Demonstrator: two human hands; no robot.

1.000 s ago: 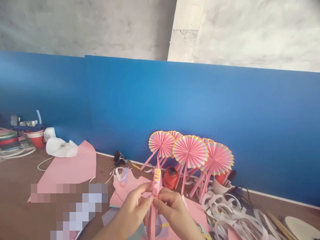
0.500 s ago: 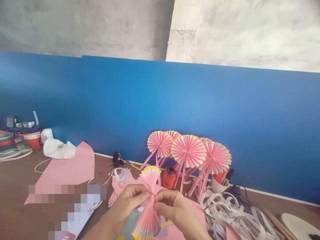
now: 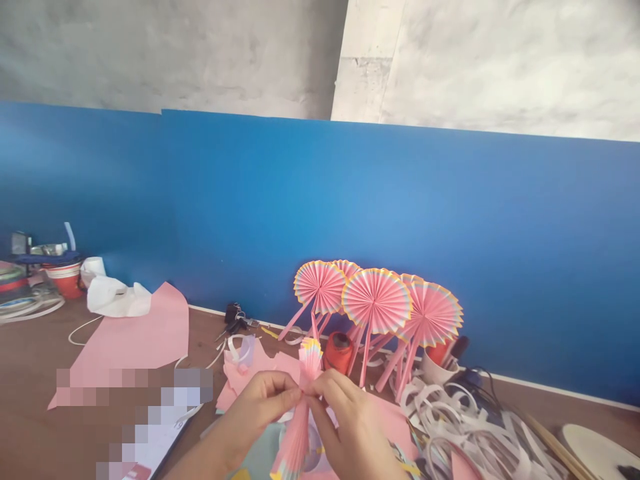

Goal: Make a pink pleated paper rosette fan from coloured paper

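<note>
Both of my hands pinch a pleated pink paper fan (image 3: 301, 419) at its tied middle, low in the centre of the view. My left hand (image 3: 260, 405) grips it from the left with closed fingers. From the right, my right hand (image 3: 345, 417) does the same. The pleats are squeezed narrow above and below my fingers, with a coloured edge at the top. Behind it, several finished round pink fans (image 3: 376, 302) on pink sticks lean against the blue wall panel (image 3: 350, 213).
A red spool (image 3: 339, 351) stands below the fans. White paper strips (image 3: 460, 420) lie heaped at the right. A pink sheet (image 3: 135, 333), a white wad (image 3: 117, 297), a red cup (image 3: 65, 279) and dark keys (image 3: 235, 317) lie on the brown table (image 3: 30, 413).
The paper started as a narrow folded strip, spread into a double fan half a second ago, and is now squeezed narrow again. My hands stayed in place.
</note>
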